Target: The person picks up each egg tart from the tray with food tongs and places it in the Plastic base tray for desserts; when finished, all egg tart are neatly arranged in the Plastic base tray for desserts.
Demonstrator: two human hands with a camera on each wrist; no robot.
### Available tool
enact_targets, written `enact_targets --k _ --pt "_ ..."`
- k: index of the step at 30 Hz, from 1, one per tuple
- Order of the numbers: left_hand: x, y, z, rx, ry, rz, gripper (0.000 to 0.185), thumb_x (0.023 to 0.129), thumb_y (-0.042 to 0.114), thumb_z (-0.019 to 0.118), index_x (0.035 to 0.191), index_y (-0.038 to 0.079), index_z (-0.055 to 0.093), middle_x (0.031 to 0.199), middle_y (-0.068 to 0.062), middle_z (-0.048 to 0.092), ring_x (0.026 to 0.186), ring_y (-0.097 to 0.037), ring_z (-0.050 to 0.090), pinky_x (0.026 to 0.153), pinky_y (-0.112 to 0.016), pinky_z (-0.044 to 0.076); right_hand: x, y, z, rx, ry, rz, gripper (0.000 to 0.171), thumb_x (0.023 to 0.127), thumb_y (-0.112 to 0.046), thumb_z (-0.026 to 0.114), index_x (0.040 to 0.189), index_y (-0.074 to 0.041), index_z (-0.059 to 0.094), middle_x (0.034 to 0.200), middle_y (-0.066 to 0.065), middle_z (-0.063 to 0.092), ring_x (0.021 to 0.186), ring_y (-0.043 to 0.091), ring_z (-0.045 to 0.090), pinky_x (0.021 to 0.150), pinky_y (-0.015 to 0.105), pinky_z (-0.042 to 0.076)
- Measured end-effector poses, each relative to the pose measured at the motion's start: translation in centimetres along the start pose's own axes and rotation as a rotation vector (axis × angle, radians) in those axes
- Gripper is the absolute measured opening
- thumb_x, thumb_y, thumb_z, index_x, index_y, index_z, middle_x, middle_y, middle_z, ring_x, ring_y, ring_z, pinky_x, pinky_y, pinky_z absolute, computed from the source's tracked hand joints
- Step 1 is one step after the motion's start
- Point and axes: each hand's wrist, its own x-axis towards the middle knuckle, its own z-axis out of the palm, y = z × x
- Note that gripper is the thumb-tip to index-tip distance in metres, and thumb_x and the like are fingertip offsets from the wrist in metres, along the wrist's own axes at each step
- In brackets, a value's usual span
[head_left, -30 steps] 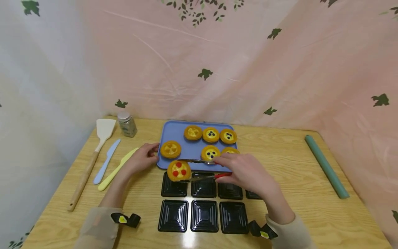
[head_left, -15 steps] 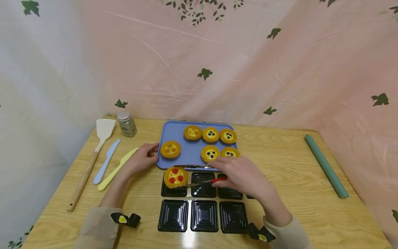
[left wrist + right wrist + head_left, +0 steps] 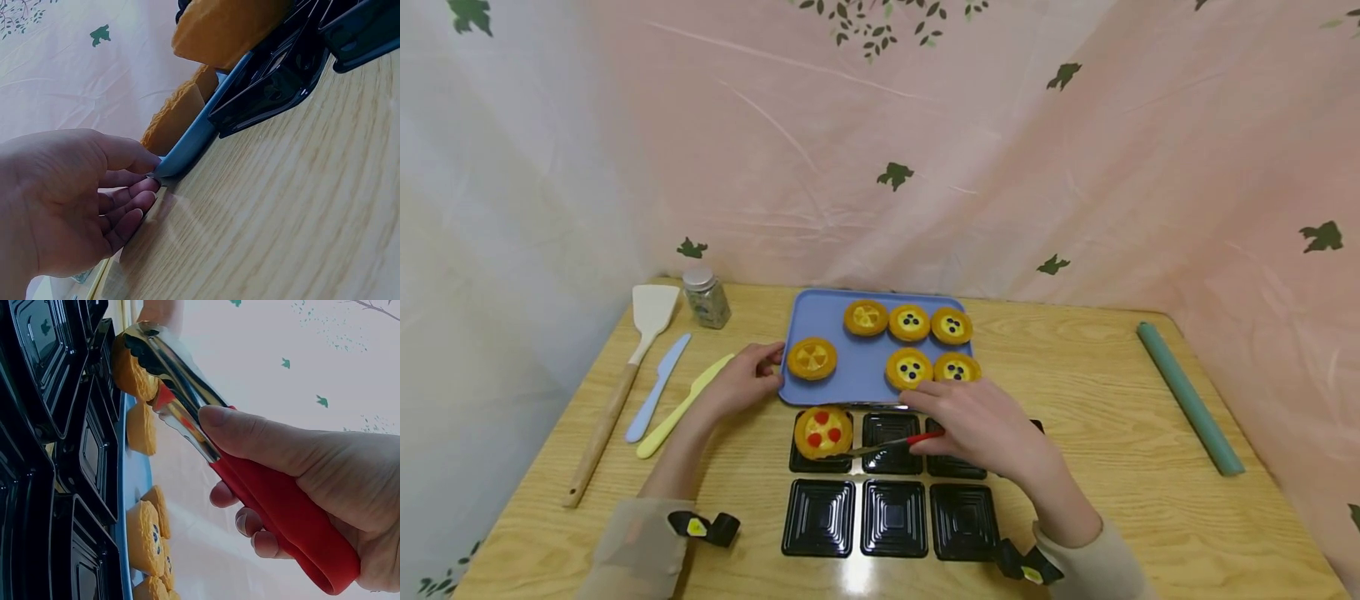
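Item: my right hand clenches red-handled metal tongs, which grasp a round orange tart with red berry dots over the black square plastic cup at the far-left of the nearer two rows of cups.

Item: my left hand pinches the 9 o'clock edge of the blue rectangular tray, thumb on top, fingers under.

Risks, as I judge them: the tart sits off-centre toward the cup's 12 o'clock rim; letting go now may leave it tilted on that rim. Squeezing harder may crack the crust. Pulling the tongs out sideways may drag the light cup.

Surface: pale wood-grain table. At 9 o'clock of the tray: wooden-handled spatula, blue plastic knife, yellow plastic knife, small glass jar. At 3 o'clock: green rolled tube.

Room: pink leaf-print sheet behind.
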Motion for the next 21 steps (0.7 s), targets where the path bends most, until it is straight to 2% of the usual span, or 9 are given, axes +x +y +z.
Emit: enact_targets --k 11,21 --pt "0.05 -0.09 0.02 -0.007 0.001 0.0 0.063 0.093 0.01 0.064 0.15 -0.009 0.045 0.122 -0.023 0.061 0.099 -0.026 0.056 0.085 -0.035 0.045 0.0 -0.04 0.23 -0.017 0.005 -0.005 0.055 0.081 -0.053 0.081 0.123 -0.019 0.072 0.109 -0.007 0.075 0.077 0.007 0.061 0.059 0.017 0.044" --pt "0.03 -0.02 0.05 -0.007 -0.001 -0.003 0.062 0.094 0.01 0.063 0.15 -0.009 0.045 0.122 -0.023 0.06 0.099 -0.026 0.055 0.085 -0.035 0.044 0.05 -0.2 0.36 -0.032 -0.004 0.002 0.056 0.08 -0.053 0.082 0.124 -0.019 0.072 0.11 -0.006 0.075 0.075 0.006 0.058 0.059 0.017 0.042"
